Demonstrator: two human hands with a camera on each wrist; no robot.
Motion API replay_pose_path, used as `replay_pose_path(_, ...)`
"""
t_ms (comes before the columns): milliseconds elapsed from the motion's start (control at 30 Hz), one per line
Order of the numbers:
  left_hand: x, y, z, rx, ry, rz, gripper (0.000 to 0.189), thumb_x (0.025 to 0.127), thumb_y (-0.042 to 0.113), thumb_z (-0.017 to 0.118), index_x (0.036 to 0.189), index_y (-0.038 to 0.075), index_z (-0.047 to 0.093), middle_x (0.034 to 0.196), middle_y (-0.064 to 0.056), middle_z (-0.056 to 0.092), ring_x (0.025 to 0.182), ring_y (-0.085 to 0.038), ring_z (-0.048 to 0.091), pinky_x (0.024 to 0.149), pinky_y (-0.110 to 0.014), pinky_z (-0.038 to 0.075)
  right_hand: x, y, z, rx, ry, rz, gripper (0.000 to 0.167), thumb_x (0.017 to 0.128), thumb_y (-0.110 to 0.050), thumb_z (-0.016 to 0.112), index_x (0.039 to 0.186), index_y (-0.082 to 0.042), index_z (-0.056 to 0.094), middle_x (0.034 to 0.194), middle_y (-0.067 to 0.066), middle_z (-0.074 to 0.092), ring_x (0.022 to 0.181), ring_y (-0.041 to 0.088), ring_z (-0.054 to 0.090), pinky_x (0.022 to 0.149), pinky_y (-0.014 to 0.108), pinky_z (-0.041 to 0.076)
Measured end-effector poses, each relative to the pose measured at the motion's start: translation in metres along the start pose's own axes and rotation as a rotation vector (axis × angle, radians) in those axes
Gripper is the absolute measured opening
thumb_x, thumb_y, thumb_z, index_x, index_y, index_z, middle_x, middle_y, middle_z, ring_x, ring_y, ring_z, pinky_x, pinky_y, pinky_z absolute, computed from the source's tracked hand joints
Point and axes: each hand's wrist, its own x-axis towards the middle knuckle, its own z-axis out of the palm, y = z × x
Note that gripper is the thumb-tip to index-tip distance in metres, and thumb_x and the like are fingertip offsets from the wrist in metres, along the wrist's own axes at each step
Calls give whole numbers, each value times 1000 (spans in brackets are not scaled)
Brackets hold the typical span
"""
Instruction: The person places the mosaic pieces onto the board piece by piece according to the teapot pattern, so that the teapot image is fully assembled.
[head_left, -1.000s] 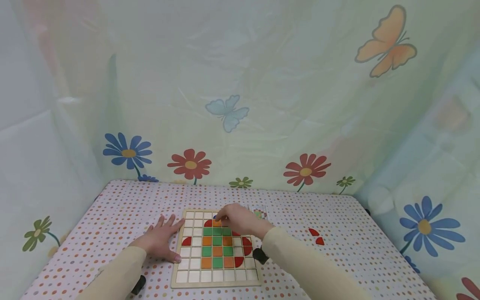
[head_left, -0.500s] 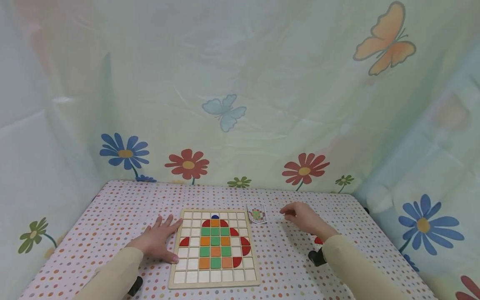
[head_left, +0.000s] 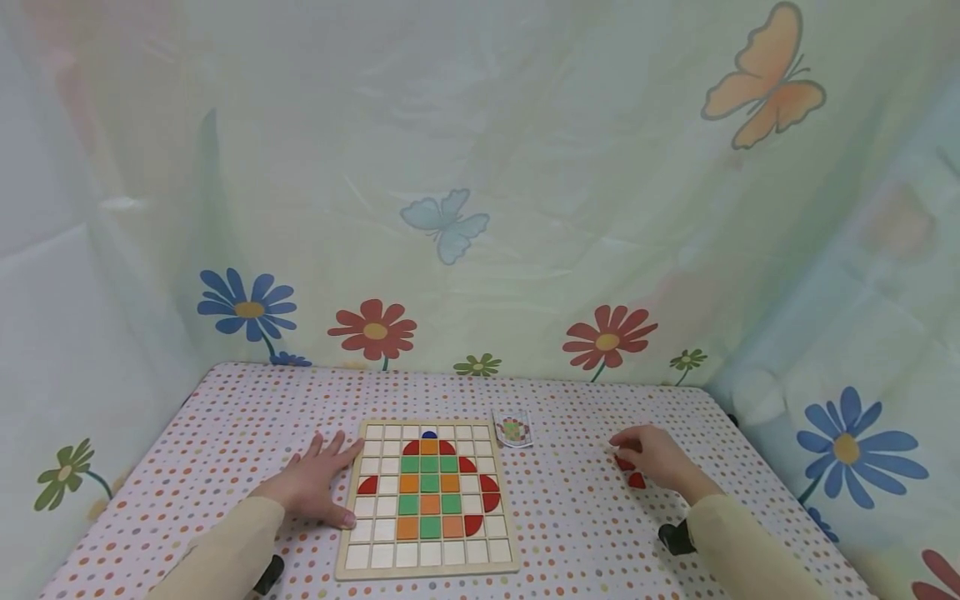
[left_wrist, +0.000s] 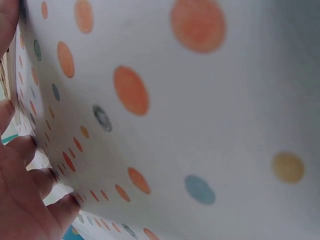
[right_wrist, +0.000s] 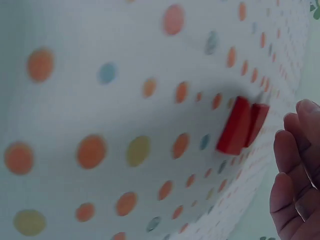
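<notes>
A wooden grid board lies on the table, with green squares, orange squares, red quarter-round pieces and a small blue piece in its cells. My left hand rests beside it, fingers spread, thumb and fingertips at the board's left edge. Over on the right, my right hand hovers by two loose red quarter-round pieces, its fingers loosely bent. The right wrist view shows those pieces, the nearer red piece in front of the other, with fingers apart from them.
A small picture card lies just right of the board's far corner. Dotted cloth covers the table. A flowered curtain stands behind the table and at both sides.
My right hand has left the top of the board and moved right to the loose red pieces. The blue piece at the top is now uncovered. My left hand stays at the board's edge.
</notes>
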Motion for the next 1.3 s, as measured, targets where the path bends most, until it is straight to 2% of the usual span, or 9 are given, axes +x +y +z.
replay_pose_path(333, -1, 2, -1, -1, 0, 0, 114, 67, 35, 95, 160, 9, 34, 166, -32, 16, 151, -62, 4, 118, -78, 11, -3, 9, 3, 1, -47, 33, 27, 90, 2, 70, 116, 4, 71, 101, 11, 70, 87, 19, 63, 80, 43, 58)
replay_pose_path(567, -2, 2, -1, 3, -1, 14, 113, 68, 35, 95, 160, 8, 34, 166, -33, 16, 150, -63, 4, 117, -79, 11, 1, 8, 8, -62, -27, 47, 21, 90, -2, 73, 109, 3, 70, 99, 10, 70, 89, 20, 64, 84, 45, 59)
replay_pose_path(800, -4, 4, -3, 2, 2, 17, 112, 68, 34, 95, 159, 8, 35, 166, -34, 17, 151, -63, 4, 117, -78, 11, 4, 1, 11, -109, -21, 39, 19, 91, -9, 74, 103, 5, 70, 90, 8, 69, 80, 17, 62, 76, 40, 59)
replay_pose_path(967, -5, 4, -3, 3, 3, 23, 112, 68, 35, 95, 159, 8, 35, 166, -34, 17, 150, -63, 4, 117, -78, 11, 3, -10, 14, -106, -24, 35, 20, 91, -10, 75, 103, 5, 70, 87, 6, 68, 76, 15, 59, 71, 35, 56)
replay_pose_path(1100, -4, 3, -3, -2, -2, 15, 114, 67, 35, 95, 160, 8, 33, 166, -33, 17, 151, -62, 5, 118, -78, 11, 2, -24, 17, -55, -22, -6, 18, 90, -11, 76, 101, 3, 71, 88, 5, 68, 78, 15, 60, 71, 35, 55)
replay_pose_path(1300, -2, 2, -2, 0, -3, 2, 116, 66, 36, 95, 160, 9, 33, 167, -32, 17, 152, -61, 5, 118, -78, 11, -1, -62, 27, 25, -26, -43, 19, 88, -12, 79, 101, -1, 72, 87, 3, 68, 78, 15, 60, 71, 33, 55)
